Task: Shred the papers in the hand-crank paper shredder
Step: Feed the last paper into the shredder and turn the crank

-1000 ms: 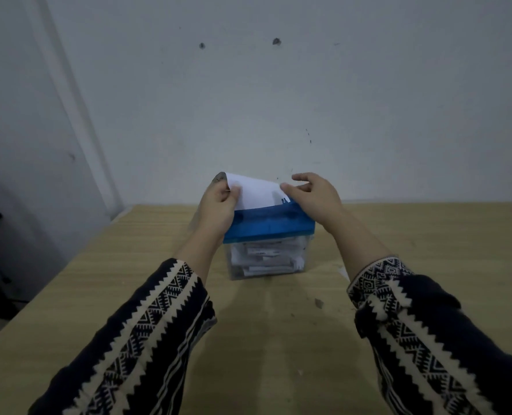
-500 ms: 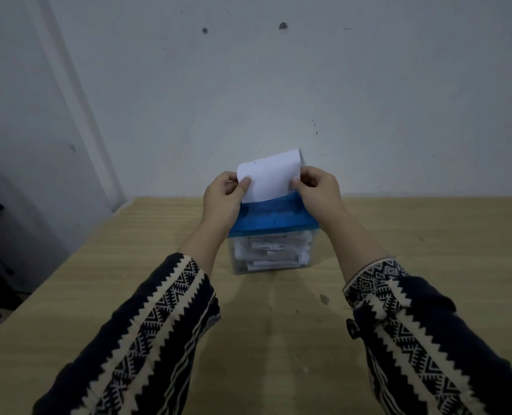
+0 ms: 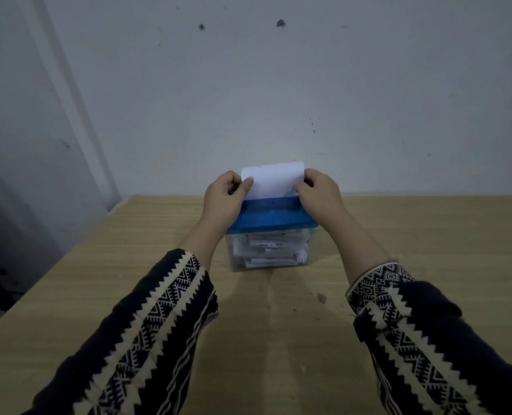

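Your left hand [image 3: 222, 195] and right hand [image 3: 319, 193] pinch the paper's [image 3: 271, 180] side edges, upright above the shredder [image 3: 271, 217] near the surface's [image 3: 428, 235] far edge.

Head view: a white paper sheet [image 3: 271, 181] stands upright over the blue top of the hand-crank shredder [image 3: 274, 218], pinched at its side edges by the left grip [image 3: 221, 199] and right grip [image 3: 320, 196]. The shredder's clear bin [image 3: 310, 250], holding paper strips [image 3: 266, 250], rests on the wooden bench [image 3: 98, 265].
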Action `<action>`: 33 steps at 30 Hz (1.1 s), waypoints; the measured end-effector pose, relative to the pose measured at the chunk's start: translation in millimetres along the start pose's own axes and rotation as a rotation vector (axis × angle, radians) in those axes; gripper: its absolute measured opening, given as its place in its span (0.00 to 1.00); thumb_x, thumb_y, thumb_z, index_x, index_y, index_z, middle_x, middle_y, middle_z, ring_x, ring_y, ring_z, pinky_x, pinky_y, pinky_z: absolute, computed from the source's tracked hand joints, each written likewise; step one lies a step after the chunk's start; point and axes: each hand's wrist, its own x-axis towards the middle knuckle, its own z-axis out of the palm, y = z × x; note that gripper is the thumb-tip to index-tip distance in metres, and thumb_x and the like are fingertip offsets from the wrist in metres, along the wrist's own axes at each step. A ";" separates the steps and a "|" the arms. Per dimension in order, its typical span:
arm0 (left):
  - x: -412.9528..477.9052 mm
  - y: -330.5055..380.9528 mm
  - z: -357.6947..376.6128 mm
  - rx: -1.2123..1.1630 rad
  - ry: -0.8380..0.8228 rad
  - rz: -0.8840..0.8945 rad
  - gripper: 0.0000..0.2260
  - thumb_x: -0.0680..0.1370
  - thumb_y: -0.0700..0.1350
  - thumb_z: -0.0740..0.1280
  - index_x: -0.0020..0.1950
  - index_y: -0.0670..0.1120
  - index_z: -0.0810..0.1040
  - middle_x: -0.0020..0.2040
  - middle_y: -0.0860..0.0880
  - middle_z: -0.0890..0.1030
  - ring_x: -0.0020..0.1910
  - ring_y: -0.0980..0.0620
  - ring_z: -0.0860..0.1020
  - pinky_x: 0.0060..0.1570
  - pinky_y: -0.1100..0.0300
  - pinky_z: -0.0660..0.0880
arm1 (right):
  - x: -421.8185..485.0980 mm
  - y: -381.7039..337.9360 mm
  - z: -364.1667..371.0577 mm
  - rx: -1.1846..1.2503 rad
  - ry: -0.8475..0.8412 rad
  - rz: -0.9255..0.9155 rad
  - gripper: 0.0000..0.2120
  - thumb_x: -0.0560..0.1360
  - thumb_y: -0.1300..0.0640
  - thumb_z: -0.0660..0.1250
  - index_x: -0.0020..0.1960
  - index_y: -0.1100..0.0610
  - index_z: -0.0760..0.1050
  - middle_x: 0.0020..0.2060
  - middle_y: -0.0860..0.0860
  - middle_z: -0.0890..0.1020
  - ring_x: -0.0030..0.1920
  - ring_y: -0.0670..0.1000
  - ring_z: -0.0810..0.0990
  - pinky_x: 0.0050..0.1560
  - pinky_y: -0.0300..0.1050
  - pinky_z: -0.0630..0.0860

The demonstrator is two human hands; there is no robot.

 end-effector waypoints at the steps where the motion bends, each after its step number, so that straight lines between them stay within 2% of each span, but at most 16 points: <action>1: -0.5 0.5 0.1 -0.007 -0.001 0.002 0.11 0.80 0.48 0.67 0.42 0.43 0.72 0.37 0.49 0.74 0.36 0.55 0.71 0.34 0.66 0.67 | 0.5 -0.7 0.4 -0.016 -0.001 -0.001 0.08 0.77 0.64 0.57 0.41 0.61 0.71 0.33 0.53 0.72 0.34 0.51 0.67 0.33 0.45 0.62; 5: 0.1 -1.4 1.8 -0.052 0.004 -0.022 0.09 0.79 0.50 0.68 0.47 0.43 0.76 0.45 0.47 0.80 0.42 0.54 0.76 0.43 0.60 0.74 | 1.6 -1.5 0.5 -0.022 -0.002 -0.014 0.09 0.77 0.63 0.57 0.39 0.59 0.69 0.32 0.52 0.71 0.32 0.49 0.65 0.33 0.44 0.61; 10: -0.8 -3.4 1.9 -0.090 0.038 -0.055 0.10 0.81 0.48 0.65 0.45 0.43 0.76 0.40 0.49 0.77 0.40 0.53 0.73 0.40 0.61 0.70 | 1.0 -0.5 2.2 0.113 0.005 0.034 0.13 0.77 0.62 0.60 0.35 0.52 0.70 0.32 0.48 0.72 0.33 0.48 0.67 0.35 0.43 0.63; 13: -2.6 -1.7 1.0 -0.135 0.030 -0.052 0.11 0.82 0.47 0.65 0.41 0.44 0.75 0.39 0.45 0.75 0.38 0.52 0.71 0.38 0.59 0.68 | 2.2 -1.2 1.7 0.128 -0.014 0.066 0.07 0.76 0.62 0.61 0.42 0.60 0.77 0.36 0.52 0.75 0.37 0.50 0.69 0.39 0.44 0.65; 16: -2.7 -0.4 1.3 -0.126 0.046 -0.039 0.11 0.82 0.45 0.64 0.40 0.45 0.74 0.38 0.46 0.76 0.35 0.54 0.70 0.36 0.61 0.68 | 4.2 -2.1 -1.5 0.143 -0.028 0.084 0.08 0.76 0.63 0.62 0.47 0.64 0.79 0.39 0.56 0.77 0.39 0.52 0.71 0.40 0.45 0.68; 20: -1.5 -1.5 1.3 -0.125 0.069 -0.021 0.11 0.81 0.44 0.65 0.39 0.46 0.75 0.36 0.47 0.75 0.35 0.53 0.70 0.36 0.60 0.68 | 4.6 -0.4 -4.7 0.169 -0.023 0.067 0.07 0.77 0.62 0.63 0.49 0.58 0.81 0.41 0.51 0.81 0.40 0.49 0.75 0.45 0.46 0.75; 27: 2.7 -3.1 1.9 -0.073 0.095 0.005 0.11 0.82 0.46 0.63 0.40 0.49 0.76 0.38 0.49 0.77 0.39 0.53 0.73 0.43 0.58 0.71 | 5.7 2.5 -6.0 0.245 -0.001 0.053 0.06 0.78 0.60 0.66 0.46 0.52 0.80 0.41 0.47 0.82 0.45 0.49 0.79 0.51 0.47 0.79; 29: 1.0 -0.3 2.7 -0.113 0.123 -0.055 0.14 0.84 0.51 0.58 0.41 0.49 0.77 0.41 0.50 0.80 0.41 0.54 0.75 0.46 0.56 0.73 | 5.8 4.2 -6.6 0.255 -0.001 0.052 0.06 0.78 0.60 0.67 0.46 0.51 0.80 0.41 0.46 0.82 0.44 0.47 0.79 0.53 0.48 0.79; 33: -3.4 9.6 1.6 -0.312 0.199 -0.257 0.36 0.80 0.66 0.38 0.42 0.48 0.80 0.45 0.48 0.85 0.50 0.49 0.81 0.60 0.52 0.72 | 5.2 7.3 -6.2 0.232 -0.010 0.037 0.07 0.77 0.60 0.67 0.44 0.49 0.79 0.41 0.46 0.82 0.44 0.46 0.78 0.53 0.48 0.79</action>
